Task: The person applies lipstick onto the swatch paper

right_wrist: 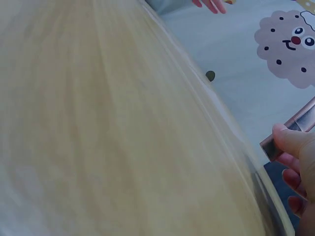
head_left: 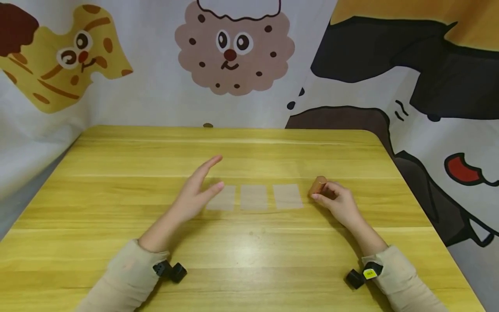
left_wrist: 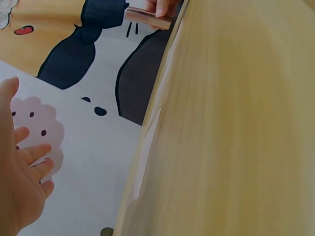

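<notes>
My right hand (head_left: 344, 204) pinches a short, shiny copper-brown lipstick tube (head_left: 317, 186) between thumb and fingers, just right of the rightmost pale square (head_left: 288, 196). A seam crosses the lipstick tube (right_wrist: 304, 119) in the right wrist view, and it is held tilted. My left hand (head_left: 193, 193) holds nothing; its thumb and fingers are spread apart. In the head view it overlaps part of the leftmost pale square (head_left: 225, 200). Between the outer two lies the middle pale square (head_left: 254, 197), flat on the wood.
All three squares lie in a row across the wood-grain table (head_left: 249, 255). Behind its far edge hangs a white curtain (head_left: 152, 99) printed with cartoon food and figures. Small black devices (head_left: 178, 272) are strapped at both sleeve cuffs.
</notes>
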`<state>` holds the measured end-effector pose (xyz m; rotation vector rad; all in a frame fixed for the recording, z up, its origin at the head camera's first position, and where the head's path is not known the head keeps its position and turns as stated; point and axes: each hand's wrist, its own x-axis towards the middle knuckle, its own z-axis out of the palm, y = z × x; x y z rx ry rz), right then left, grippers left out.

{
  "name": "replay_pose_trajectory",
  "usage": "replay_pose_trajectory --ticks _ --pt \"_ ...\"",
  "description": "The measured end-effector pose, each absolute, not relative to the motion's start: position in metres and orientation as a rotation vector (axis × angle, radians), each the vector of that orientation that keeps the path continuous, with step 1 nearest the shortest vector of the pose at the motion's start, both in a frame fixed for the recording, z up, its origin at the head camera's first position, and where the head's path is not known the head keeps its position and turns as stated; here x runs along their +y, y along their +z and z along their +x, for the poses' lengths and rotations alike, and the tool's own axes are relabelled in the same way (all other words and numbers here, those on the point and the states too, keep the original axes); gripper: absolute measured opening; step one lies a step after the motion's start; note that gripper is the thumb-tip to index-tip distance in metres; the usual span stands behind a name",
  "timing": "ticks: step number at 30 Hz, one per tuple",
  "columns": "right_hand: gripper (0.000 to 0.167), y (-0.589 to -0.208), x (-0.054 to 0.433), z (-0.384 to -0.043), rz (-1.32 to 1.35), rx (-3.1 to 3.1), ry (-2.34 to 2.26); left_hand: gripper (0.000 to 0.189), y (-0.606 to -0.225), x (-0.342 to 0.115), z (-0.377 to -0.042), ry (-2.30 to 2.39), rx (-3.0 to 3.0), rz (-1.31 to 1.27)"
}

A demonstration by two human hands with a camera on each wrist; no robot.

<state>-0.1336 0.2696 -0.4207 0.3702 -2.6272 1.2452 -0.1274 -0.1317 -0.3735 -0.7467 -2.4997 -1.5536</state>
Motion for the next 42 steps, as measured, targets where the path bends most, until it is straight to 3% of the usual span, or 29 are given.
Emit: replay_pose_trajectory --ticks 8,15,23,42 --pt "0.012 -0.409 0.258 -0.125 0.427 -2.556 1.243 0.063 -0.374 -0.118 -0.128 -1.591 -2.467 -0.802" --pt "0.019 -0.369 0.225 -0.105 0.536 -2.454 1.222 0.064 -0.371 -0.106 -0.128 -1.590 -2.438 -0.849" --pt "0.023 -0.354 0.212 -0.100 0.608 -2.408 1.266 0.063 -0.370 -0.092 -0.128 -1.591 -2.409 -0.883" --pt "0.032 -0.365 0.209 -0.113 0.813 -2.319 1.311 0.062 -0.356 -0.055 -0.123 -1.593 -2.387 -0.957"
